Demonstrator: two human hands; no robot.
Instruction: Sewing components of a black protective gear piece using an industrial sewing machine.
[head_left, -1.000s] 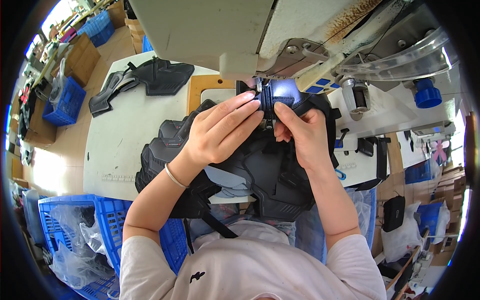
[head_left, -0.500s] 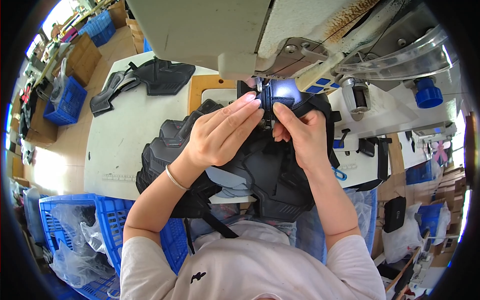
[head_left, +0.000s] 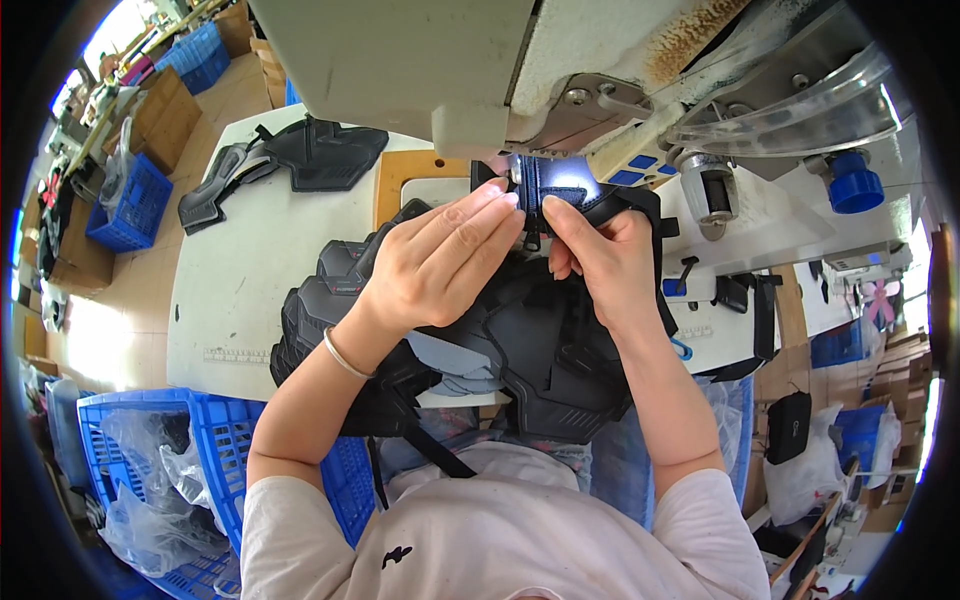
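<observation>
A large black padded garment piece [head_left: 520, 350] lies across the white sewing table [head_left: 250, 280] and hangs over its near edge. Its top edge, lit blue-white [head_left: 560, 190], sits under the presser foot of the sewing machine [head_left: 560, 80]. My left hand [head_left: 440, 260] presses flat on the piece, its fingertips at the lit edge just left of the needle. My right hand [head_left: 600, 255] pinches the same edge from the right. A thin bracelet [head_left: 345, 355] circles my left wrist.
More black padded pieces [head_left: 290, 160] lie at the table's far left. A blue crate with clear plastic bags [head_left: 160, 470] stands at my lower left. A blue thread cone [head_left: 850, 185] sits at the right. Cardboard boxes and blue crates [head_left: 130, 200] stand beyond the table.
Both hands keep their hold at the needle. The lit edge and my fingertips have shifted very slightly; nothing was picked up or let go.
</observation>
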